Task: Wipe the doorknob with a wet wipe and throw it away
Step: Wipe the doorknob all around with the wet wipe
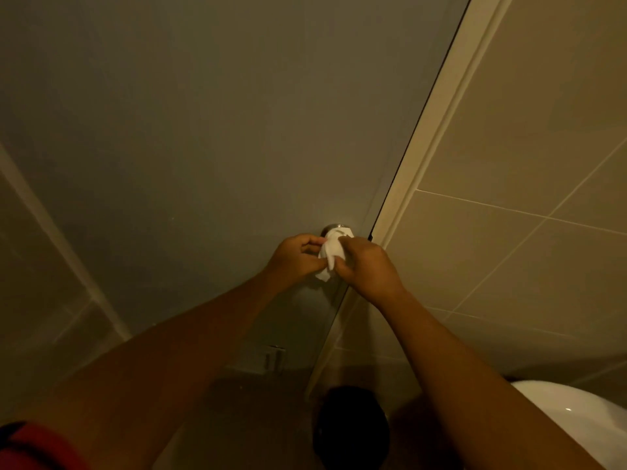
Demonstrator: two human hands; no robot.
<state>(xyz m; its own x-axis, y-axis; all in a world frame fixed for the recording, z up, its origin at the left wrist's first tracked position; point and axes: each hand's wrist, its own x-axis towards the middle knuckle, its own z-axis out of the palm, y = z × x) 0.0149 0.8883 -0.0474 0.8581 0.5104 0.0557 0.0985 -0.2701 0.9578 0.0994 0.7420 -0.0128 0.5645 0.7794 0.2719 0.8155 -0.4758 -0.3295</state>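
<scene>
Both hands, left hand (294,257) and right hand (364,266), pinch the white wipe (329,254) draped over the doorknob (334,229) between them.

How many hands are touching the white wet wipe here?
2: the left hand grips the white wet wipe from its left, the right hand from its right.

Both arms extended forward, left hand (294,258) and right hand (368,266) close together, fingers pinched shut on wipe (330,254).
</scene>
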